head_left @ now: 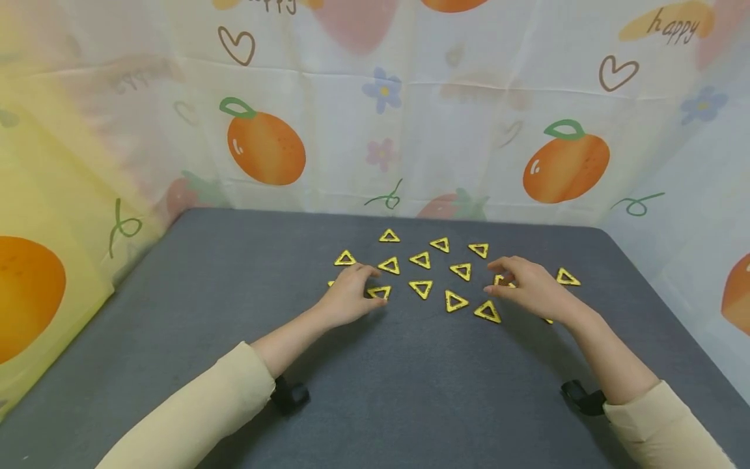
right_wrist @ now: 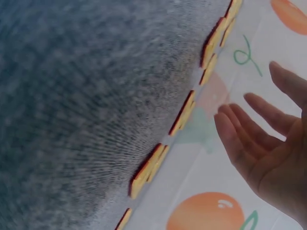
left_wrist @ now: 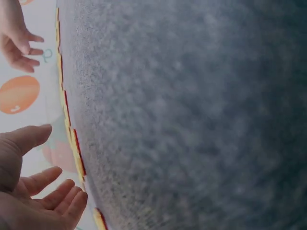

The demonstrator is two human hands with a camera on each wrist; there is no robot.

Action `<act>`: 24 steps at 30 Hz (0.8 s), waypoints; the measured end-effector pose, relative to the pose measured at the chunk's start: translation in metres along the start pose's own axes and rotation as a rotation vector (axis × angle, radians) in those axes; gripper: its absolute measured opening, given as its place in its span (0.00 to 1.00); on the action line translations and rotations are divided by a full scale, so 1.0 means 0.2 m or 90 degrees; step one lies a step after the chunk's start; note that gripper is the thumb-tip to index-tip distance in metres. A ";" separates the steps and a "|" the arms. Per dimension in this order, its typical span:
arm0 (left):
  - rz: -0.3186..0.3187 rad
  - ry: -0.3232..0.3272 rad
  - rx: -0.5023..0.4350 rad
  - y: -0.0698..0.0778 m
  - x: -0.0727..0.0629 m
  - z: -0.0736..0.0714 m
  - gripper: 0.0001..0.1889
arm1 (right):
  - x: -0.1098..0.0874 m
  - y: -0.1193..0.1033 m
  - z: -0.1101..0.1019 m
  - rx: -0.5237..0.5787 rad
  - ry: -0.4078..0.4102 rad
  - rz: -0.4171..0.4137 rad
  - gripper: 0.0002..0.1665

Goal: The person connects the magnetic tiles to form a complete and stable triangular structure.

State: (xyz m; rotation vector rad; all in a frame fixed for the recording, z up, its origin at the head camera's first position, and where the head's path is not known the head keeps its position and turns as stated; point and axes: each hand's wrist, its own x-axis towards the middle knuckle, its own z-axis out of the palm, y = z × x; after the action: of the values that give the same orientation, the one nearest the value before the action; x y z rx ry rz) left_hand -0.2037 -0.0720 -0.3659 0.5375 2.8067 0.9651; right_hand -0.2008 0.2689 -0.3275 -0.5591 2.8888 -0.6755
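Note:
Several yellow triangular frames lie spread over the dark grey table. In the head view my left hand (head_left: pixel 346 298) hovers at the left of the group, thumb and fingers apart around a triangle (head_left: pixel 383 288). Another triangle, partly covered by that hand, peeks out behind it. On the right side, my right hand (head_left: pixel 527 286) is held over a partly hidden triangle (head_left: pixel 497 280), with a fully visible triangle (head_left: pixel 487 317) just nearer. Both wrist views show loosely bent fingers with nothing between them, at the left hand (left_wrist: pixel 41 196) and the right hand (right_wrist: pixel 268 155). Seen edge-on, the triangles have red lower edges.
A white curtain (head_left: pixel 334 150) printed with oranges, hearts and flowers stands behind the table (head_left: pixel 398 391) and along its sides. One triangle (head_left: pixel 568 283) lies to the right of my right hand. Dark straps (head_left: pixel 290 394) show at both wrists, below cream sleeves.

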 end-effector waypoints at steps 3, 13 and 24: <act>-0.010 -0.016 -0.015 -0.02 0.01 0.00 0.32 | 0.00 0.02 0.01 0.014 -0.032 -0.004 0.29; -0.024 -0.023 -0.021 -0.06 0.03 0.03 0.29 | 0.01 0.07 0.01 0.033 -0.123 0.000 0.29; -0.032 0.010 0.033 -0.04 0.03 0.05 0.23 | 0.02 0.09 0.03 0.050 -0.159 0.006 0.29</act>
State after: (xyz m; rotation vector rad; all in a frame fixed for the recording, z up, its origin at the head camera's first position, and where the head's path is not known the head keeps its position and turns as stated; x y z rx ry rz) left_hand -0.2085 -0.0697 -0.3794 0.4651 2.8508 0.8941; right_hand -0.2090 0.2809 -0.3408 -0.5751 2.6199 -0.6624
